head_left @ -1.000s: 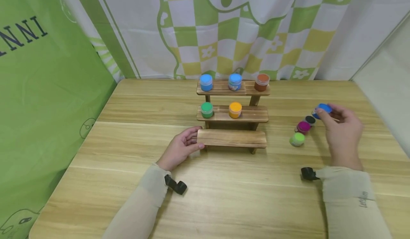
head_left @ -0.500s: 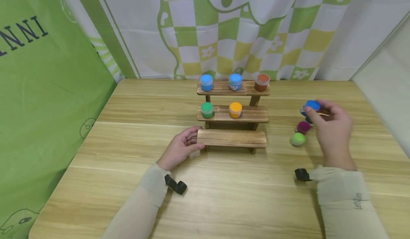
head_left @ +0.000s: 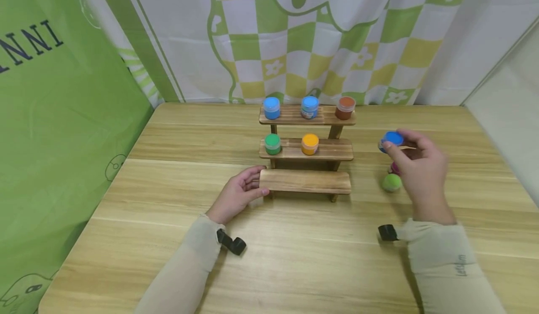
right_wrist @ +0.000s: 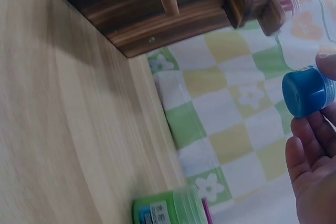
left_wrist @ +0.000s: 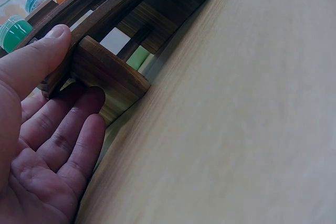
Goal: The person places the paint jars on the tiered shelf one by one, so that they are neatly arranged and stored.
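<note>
My right hand (head_left: 425, 176) pinches a blue paint jar (head_left: 393, 138) between thumb and fingers, to the right of a three-tier wooden stand (head_left: 305, 181). In the right wrist view the jar (right_wrist: 304, 94) is held sideways to the camera, raised off the table. My left hand (head_left: 239, 193) grips the left end of the stand's lowest board, thumb on its edge and fingers beneath, as the left wrist view shows. Two light-blue jars (head_left: 271, 108) and a brown-red jar (head_left: 345, 108) stand on the top board. A green jar (head_left: 272, 144) and an orange jar (head_left: 309, 144) are on the middle one.
Below the right hand a lime-green jar (head_left: 392, 183) stands on the wooden table (head_left: 320, 253); a magenta jar (head_left: 394, 168) behind it is partly covered by the hand. A checked curtain (head_left: 303, 47) hangs along the back edge, and green cloth (head_left: 63, 131) on the left.
My right hand has carried the blue jar leftward toward the stand, now covering the black jar and part of the magenta one. The left hand has stayed on the stand.
</note>
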### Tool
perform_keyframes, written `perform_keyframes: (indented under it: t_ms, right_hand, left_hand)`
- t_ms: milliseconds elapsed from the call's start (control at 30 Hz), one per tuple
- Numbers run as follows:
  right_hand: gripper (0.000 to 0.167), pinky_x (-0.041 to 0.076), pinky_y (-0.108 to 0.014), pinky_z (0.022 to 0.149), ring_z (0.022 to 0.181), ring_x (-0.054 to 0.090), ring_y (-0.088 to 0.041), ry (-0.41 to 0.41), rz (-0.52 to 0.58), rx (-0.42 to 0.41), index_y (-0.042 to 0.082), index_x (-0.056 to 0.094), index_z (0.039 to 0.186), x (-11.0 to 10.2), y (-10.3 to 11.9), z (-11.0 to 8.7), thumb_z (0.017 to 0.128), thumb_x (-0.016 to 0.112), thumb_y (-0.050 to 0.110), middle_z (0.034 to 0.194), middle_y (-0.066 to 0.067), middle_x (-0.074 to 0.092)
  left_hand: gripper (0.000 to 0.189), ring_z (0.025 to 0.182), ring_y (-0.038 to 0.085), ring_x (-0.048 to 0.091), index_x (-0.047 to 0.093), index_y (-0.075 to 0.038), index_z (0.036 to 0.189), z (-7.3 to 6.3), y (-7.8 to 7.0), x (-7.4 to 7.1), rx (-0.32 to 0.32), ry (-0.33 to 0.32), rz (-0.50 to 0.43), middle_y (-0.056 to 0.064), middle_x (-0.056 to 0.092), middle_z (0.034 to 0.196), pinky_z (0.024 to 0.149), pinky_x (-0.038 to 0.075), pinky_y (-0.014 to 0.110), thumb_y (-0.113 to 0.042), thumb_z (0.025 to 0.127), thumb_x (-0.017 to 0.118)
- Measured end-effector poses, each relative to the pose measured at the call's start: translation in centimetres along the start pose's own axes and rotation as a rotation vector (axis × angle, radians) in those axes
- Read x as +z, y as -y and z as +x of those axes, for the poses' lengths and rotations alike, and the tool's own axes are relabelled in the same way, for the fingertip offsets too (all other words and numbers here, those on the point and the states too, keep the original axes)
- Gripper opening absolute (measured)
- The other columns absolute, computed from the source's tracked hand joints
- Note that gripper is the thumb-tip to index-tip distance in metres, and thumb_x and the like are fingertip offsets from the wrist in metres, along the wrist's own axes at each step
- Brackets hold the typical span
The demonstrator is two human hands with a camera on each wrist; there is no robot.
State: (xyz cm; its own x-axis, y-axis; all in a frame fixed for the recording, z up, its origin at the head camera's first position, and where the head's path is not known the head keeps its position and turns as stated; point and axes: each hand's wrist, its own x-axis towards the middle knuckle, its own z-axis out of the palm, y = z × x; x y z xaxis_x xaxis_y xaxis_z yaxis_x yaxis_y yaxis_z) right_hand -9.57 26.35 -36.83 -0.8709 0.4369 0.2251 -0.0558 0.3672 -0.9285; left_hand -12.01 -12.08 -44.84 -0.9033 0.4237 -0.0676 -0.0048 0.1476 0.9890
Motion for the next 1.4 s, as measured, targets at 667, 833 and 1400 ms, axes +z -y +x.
perform_keyframes:
  t_ms: [667,833,1400]
  right_hand:
    - [0.039,0.052,-0.011,0.080,0.097,0.060,-0.007,0.138,0.009,-0.220,-0.004,0.067,0.122,3.1,1.2,-1.5,0.086,0.080,0.006,0.119,-0.010,0.066]
    - [0.038,0.051,-0.011,0.080,0.095,0.059,-0.006,0.184,-0.004,-0.265,-0.006,0.066,0.121,3.6,1.0,-1.9,0.088,0.078,0.006,0.117,-0.010,0.065]
    - [0.043,0.051,-0.013,0.087,0.102,0.057,-0.002,0.228,-0.060,-0.215,-0.002,0.063,0.129,4.8,1.5,-2.2,0.090,0.077,0.012,0.123,-0.015,0.064]
  left_hand:
    - [0.060,0.117,0.025,0.063,0.048,-0.009,0.146,0.0,0.1,-0.1,-0.002,-0.002,-0.011,0.011,0.061,0.135,0.097,0.054,0.030,-0.011,0.092,0.074]
    - [0.060,0.118,0.025,0.062,0.048,-0.008,0.146,-0.1,-0.1,-0.1,-0.003,0.001,-0.014,0.011,0.061,0.135,0.097,0.054,0.030,-0.011,0.092,0.074]
    - [0.061,0.118,0.025,0.062,0.047,-0.009,0.147,0.1,0.2,-0.1,0.000,0.001,-0.003,0.011,0.061,0.136,0.097,0.054,0.030,-0.011,0.092,0.074]
